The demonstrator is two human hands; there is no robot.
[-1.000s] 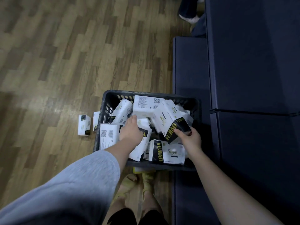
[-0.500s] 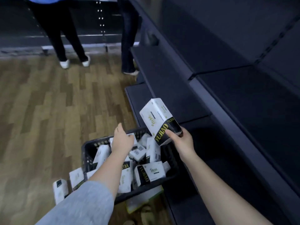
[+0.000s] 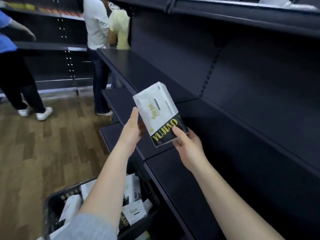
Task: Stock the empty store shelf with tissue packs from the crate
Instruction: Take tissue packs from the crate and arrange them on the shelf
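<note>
Head view, right hand (image 3: 187, 144) pinching tissue pack (image 3: 160, 113), left hand (image 3: 132, 130) fingers straight, seemingly touching it

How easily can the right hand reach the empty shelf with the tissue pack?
Probably easily: the right hand already holds the tissue pack over the shelf, and nothing lies on the board there.

Glossy plastic-wrapped tissue pack (image 3: 159, 115), matt dark metal shelf (image 3: 225, 132), wood-look floor (image 3: 43, 144).
</note>
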